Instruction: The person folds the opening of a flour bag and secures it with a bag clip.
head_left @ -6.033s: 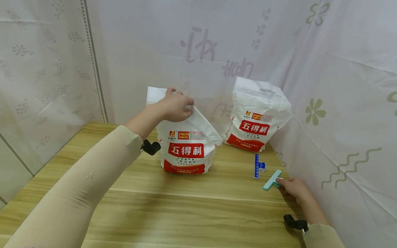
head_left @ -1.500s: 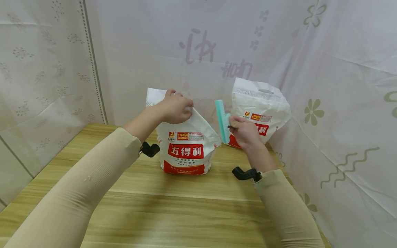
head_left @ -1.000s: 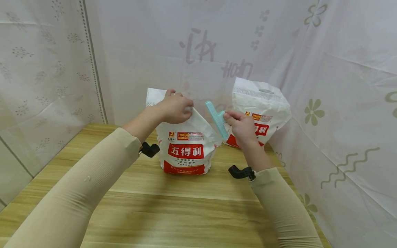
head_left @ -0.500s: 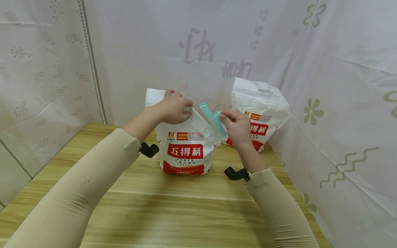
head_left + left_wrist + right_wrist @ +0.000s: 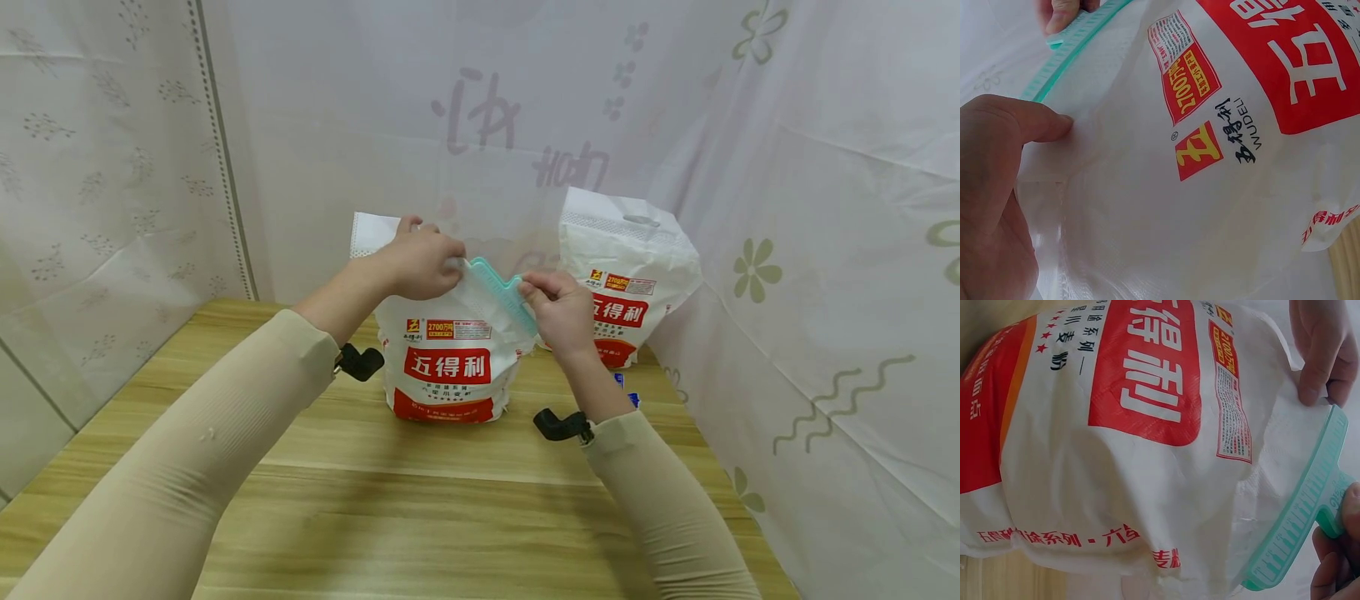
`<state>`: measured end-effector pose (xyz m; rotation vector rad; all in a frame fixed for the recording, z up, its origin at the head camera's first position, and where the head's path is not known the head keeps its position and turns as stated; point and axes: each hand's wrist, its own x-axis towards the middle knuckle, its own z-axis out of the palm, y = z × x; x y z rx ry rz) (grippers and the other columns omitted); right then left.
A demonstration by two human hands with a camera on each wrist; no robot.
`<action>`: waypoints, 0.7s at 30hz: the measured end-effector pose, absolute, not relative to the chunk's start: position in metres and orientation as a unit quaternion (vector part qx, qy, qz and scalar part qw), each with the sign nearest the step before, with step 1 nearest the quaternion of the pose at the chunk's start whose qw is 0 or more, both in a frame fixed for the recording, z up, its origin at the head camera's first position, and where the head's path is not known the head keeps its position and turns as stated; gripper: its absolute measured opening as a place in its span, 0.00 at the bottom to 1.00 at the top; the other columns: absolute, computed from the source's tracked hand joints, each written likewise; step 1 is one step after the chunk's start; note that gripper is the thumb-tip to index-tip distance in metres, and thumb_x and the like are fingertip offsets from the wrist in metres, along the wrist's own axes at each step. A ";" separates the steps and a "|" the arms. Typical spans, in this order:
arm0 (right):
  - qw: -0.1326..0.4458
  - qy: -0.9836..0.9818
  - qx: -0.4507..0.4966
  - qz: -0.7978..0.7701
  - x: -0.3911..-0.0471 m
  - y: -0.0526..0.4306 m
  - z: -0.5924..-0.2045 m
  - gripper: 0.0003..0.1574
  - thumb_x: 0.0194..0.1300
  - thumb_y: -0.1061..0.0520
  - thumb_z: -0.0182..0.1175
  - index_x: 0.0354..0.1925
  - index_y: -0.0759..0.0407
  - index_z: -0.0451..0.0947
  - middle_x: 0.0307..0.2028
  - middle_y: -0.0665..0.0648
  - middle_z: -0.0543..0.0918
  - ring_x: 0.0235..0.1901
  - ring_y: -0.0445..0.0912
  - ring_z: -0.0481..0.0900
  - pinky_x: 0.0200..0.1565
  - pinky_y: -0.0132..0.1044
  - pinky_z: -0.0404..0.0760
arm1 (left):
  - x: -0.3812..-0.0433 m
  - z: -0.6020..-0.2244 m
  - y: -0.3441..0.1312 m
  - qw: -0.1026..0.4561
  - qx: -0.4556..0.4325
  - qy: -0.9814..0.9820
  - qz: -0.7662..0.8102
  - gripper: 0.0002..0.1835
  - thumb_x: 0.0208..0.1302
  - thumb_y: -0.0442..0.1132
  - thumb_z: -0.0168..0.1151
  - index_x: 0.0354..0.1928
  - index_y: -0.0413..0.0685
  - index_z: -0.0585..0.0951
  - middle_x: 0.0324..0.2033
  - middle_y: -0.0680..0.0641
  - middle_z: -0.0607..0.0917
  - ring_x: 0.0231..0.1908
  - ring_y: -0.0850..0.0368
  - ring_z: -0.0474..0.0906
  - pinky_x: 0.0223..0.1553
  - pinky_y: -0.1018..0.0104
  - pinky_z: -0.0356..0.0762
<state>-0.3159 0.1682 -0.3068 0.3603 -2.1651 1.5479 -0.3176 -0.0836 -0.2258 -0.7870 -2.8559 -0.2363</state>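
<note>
A white flour bag [image 5: 450, 392] with red labels stands on the table, its top folded down on the right side. My left hand [image 5: 422, 262] pinches that folded top edge, thumb in front in the left wrist view. With thumb and fingers my right hand [image 5: 561, 310] pinches the handle of a mint-green bag clip [image 5: 501, 293]. The long bar of the clip [image 5: 1300, 512] lies along the slanted edge of the fold, just right of my left fingers. In the right wrist view the bag's edge meets the bar along its length.
Another white flour bag [image 5: 622, 242] with a handle slot stands behind on the right, partly hidden by my right hand. A blue clip [image 5: 632, 400] lies on the wooden table [image 5: 375, 517], mostly behind my right forearm. Patterned curtains [image 5: 825, 250] hang around the table.
My right hand picked up the mint-green bag clip from the table and carried it left and up, onto the bag's slanted edge. The left hand has kept its hold on the bag.
</note>
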 end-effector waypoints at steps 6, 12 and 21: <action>0.225 -0.785 0.138 0.560 -0.317 0.165 -0.311 0.13 0.74 0.57 0.73 0.51 0.64 0.92 0.45 0.51 0.84 0.48 0.41 0.79 0.42 0.22 0.83 | -0.317 -0.224 -0.085 0.086 -0.269 -0.956 -0.077 0.20 0.80 0.47 0.58 0.66 0.51 0.85 0.63 0.47 0.89 0.70 0.41 0.75 0.84 0.34 0.41; 0.225 -0.791 0.135 0.552 -0.315 0.161 -0.311 0.12 0.74 0.56 0.73 0.50 0.62 0.93 0.44 0.51 0.84 0.47 0.43 0.78 0.41 0.24 0.82 | -0.318 -0.222 -0.087 0.083 -0.270 -0.955 -0.094 0.19 0.78 0.45 0.59 0.63 0.50 0.85 0.61 0.47 0.89 0.68 0.41 0.75 0.84 0.33 0.40; 0.221 -0.798 0.128 0.546 -0.315 0.158 -0.314 0.12 0.74 0.55 0.73 0.50 0.60 0.93 0.41 0.50 0.81 0.44 0.44 0.77 0.38 0.24 0.81 | -0.318 -0.217 -0.089 0.090 -0.265 -0.950 -0.136 0.15 0.76 0.44 0.60 0.57 0.47 0.82 0.56 0.45 0.88 0.62 0.43 0.78 0.83 0.34 0.40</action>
